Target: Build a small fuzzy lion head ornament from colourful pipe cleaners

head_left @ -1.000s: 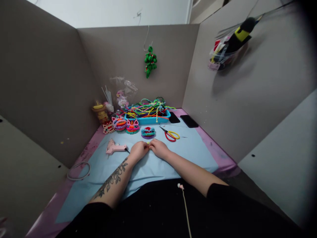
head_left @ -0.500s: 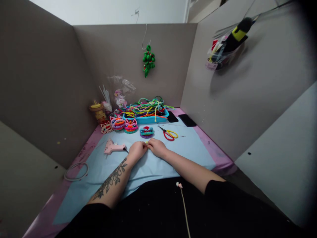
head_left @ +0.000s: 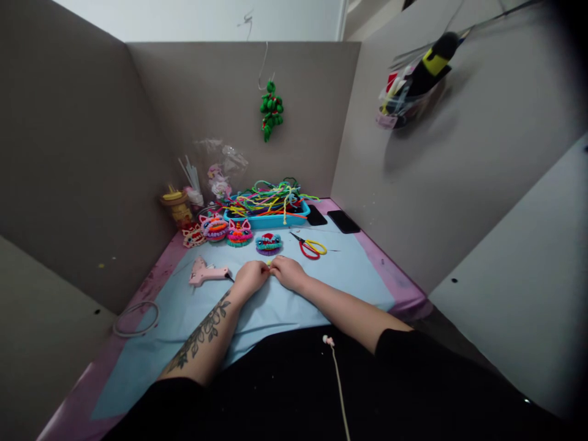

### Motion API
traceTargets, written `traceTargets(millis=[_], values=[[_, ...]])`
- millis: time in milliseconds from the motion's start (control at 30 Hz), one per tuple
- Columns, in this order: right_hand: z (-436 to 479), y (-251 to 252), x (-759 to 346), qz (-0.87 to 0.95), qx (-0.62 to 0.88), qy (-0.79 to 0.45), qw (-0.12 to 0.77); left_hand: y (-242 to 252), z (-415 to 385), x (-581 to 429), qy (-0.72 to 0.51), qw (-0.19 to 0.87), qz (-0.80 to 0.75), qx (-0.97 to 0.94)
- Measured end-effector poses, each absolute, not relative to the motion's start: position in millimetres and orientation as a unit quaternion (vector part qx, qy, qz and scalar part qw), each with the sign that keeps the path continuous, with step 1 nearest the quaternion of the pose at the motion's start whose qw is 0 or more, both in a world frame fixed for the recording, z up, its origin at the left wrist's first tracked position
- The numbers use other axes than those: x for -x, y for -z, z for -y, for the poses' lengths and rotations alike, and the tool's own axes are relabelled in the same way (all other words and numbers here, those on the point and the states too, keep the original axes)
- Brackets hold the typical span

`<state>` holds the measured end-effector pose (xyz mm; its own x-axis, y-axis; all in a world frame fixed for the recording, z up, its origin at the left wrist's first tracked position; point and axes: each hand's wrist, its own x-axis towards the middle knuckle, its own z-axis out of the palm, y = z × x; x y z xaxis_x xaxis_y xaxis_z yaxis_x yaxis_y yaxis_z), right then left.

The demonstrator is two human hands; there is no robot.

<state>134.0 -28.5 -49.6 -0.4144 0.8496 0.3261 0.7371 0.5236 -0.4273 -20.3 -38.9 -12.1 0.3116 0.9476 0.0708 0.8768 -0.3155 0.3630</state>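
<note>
My left hand [head_left: 251, 277] and my right hand [head_left: 286, 271] meet over the blue cloth, fingers pinched together. A small pale-yellow piece [head_left: 269, 263] shows at the fingertips of both; most of it is hidden, and its kind is too small to make out. Just beyond the hands sits a turquoise and purple fuzzy animal head [head_left: 269, 244] with a red top. Scissors [head_left: 310, 247] with one red and one yellow handle lie to its right, blades partly apart. Left of my left hand, a pink glue gun [head_left: 207, 272] rests on the cloth.
A blue tray [head_left: 269, 222] heaped with colourful pipe cleaners [head_left: 266, 199] stands at the back. More fuzzy heads [head_left: 239, 233] sit before it at left. Two black phones [head_left: 343, 222] lie at right. A coiled white cable [head_left: 136, 334] is at far left. Grey partitions [head_left: 239, 110] enclose the table.
The whole view has shifted slightly, so everything appears a little further left. Both hands stay together with the yellow piece between them; their fingers have barely moved.
</note>
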Motion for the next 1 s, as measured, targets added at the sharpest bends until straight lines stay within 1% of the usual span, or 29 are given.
traceTargets(millis=[133,233,300,400,500,633,800,900,1000], values=[[28,50,-134,0.835,0.465,-0.112,0.271,12,39,21,-0.132,0.138,-0.565,-0.803],[27,49,-135,0.831,0.451,-0.138,0.294,12,40,21,-0.128,0.146,-0.565,-0.802],[26,48,-137,0.809,0.455,-0.17,0.33,14,40,21,-0.129,0.141,-0.563,-0.804],[25,45,-141,0.76,0.461,-0.208,0.408,18,39,22,-0.144,0.131,-0.563,-0.803],[29,43,-144,0.757,0.425,-0.194,0.458,23,35,23,-0.203,0.156,-0.553,-0.793],[35,42,-144,0.796,0.377,-0.145,0.45,26,30,23,-0.278,0.228,-0.505,-0.785],[35,42,-142,0.795,0.394,-0.116,0.446,27,29,22,-0.3,0.257,-0.492,-0.776],[35,41,-141,0.784,0.392,-0.133,0.463,27,30,21,-0.328,0.277,-0.49,-0.758],[34,37,-141,0.744,0.396,-0.197,0.5,25,31,20,-0.376,0.297,-0.484,-0.732]])
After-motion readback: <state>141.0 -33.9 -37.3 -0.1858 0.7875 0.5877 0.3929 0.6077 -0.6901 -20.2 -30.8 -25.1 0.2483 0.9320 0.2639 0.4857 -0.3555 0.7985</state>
